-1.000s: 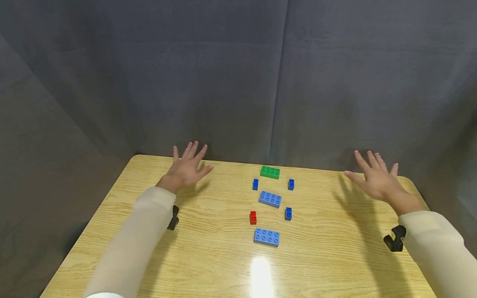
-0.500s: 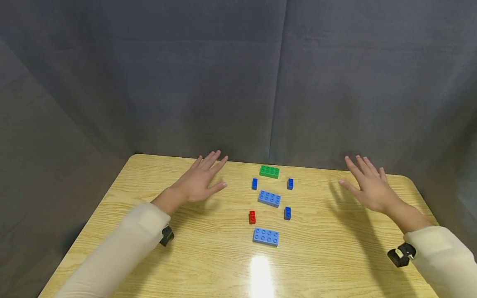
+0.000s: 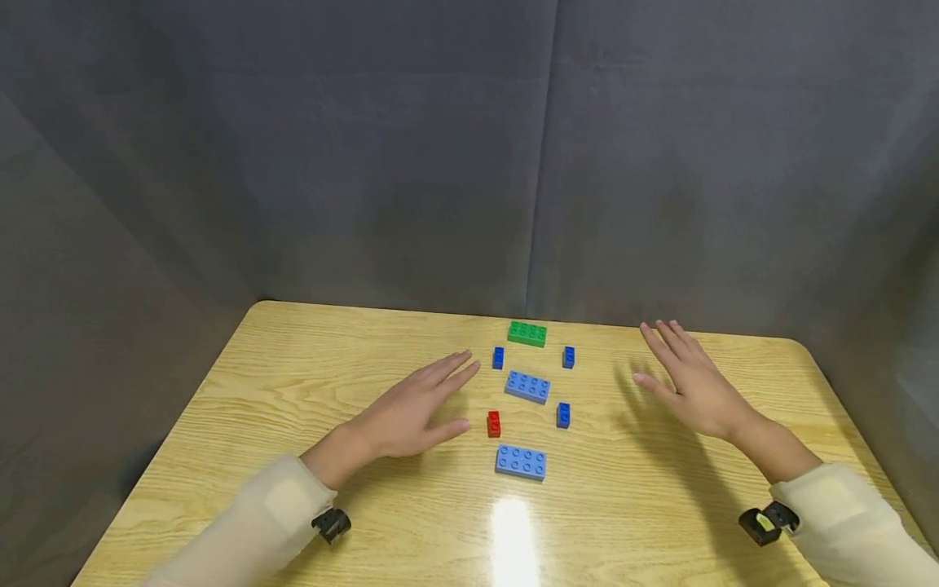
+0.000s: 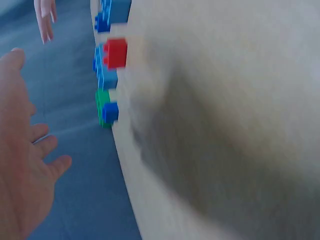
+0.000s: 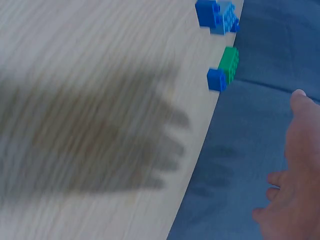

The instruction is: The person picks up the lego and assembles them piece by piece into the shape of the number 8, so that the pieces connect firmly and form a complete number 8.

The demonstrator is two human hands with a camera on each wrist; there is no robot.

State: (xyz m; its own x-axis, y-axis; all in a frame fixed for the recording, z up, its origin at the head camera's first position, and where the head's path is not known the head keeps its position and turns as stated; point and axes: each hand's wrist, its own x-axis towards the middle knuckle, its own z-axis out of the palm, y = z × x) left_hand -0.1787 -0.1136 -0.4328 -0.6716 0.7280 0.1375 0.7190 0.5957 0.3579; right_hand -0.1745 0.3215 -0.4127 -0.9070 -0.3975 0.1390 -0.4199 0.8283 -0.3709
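Note:
My left hand (image 3: 411, 408) hovers over the table with fingers extended, its thumb tip just left of a small red brick (image 3: 494, 424). Nothing is in it. My right hand (image 3: 697, 383), fingers spread and holding nothing, is above the right part of the table. Between the hands lie a green brick (image 3: 526, 333) at the back, a light blue brick (image 3: 527, 386) in the middle and another light blue brick (image 3: 521, 462) nearest me. Small dark blue bricks stand among them: one back left (image 3: 498, 358), one back right (image 3: 568, 357), one lower right (image 3: 563, 415).
The wooden table (image 3: 293, 367) has rounded far corners. A dark grey curtain (image 3: 396, 163) hangs right behind its far edge and along both sides. Glare shows on the tabletop near the front. A dark camera mount sits at each wrist.
My left hand has moved right and toward me, closer to the red brick. The right hand has shifted left and slightly nearer. The bricks keep their arrangement.

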